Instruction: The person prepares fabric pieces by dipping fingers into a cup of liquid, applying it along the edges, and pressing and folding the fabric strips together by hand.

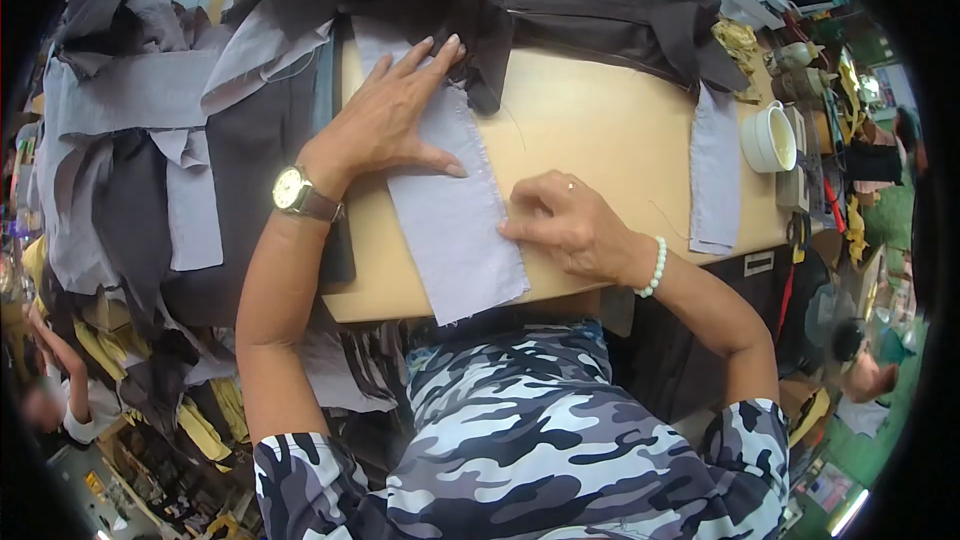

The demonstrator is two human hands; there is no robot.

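Note:
A light grey fabric piece (455, 230) with a stitched, slightly frayed right edge lies flat on the pale tabletop, its lower end reaching over the front edge. My left hand (385, 125), a watch on its wrist, is spread open on the upper part of this piece, fingertips touching the dark cloth (490, 70) above. My right hand (570, 220), wearing a ring and a bead bracelet, has its fingers curled, with thumb and forefinger pinched at the piece's right edge. Whether a loose thread is also between them is too small to tell.
Dark garment pieces (600, 0) are heaped along the back of the table (590, 120). Another grey strip (715, 170) hangs at the right, beside a white cup (770, 140). Grey and dark cloth (130, 90) is piled at the left. Other people (70, 400) are at the sides.

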